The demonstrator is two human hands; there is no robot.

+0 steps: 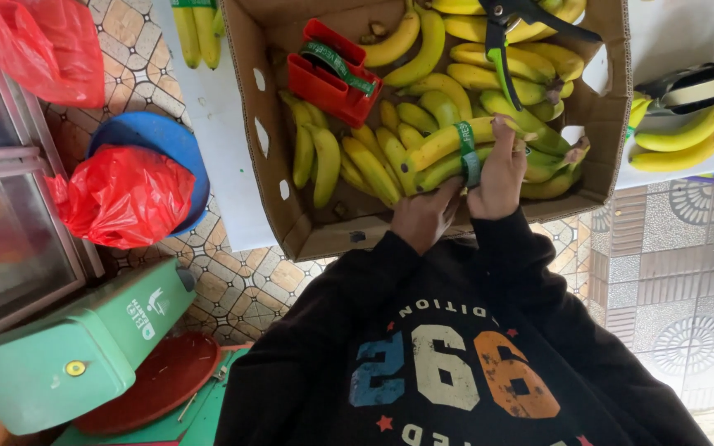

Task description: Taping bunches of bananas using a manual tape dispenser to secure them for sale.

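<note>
A banana bunch (pixel 444 153) was observed in the cardboard box (pixel 270 124) on the white desk (pixel 216 124), lying directly ahead of both hands. Its long axis ran across the view, rising slightly to the right. A green paper band (pixel 468 153) was seen wrapped around its middle. The right hand (pixel 499 177) was closed on the bunch at the band, fingers curled over the top; it was the nearer hand. The left hand (pixel 425 216) was held under the bunch's near edge; its fingers were hidden, so their spread could not be told. Red tape dispenser (pixel 330 73) noted to the left. Black-and-green tool (pixel 502 37) cut off at the top edge.
</note>
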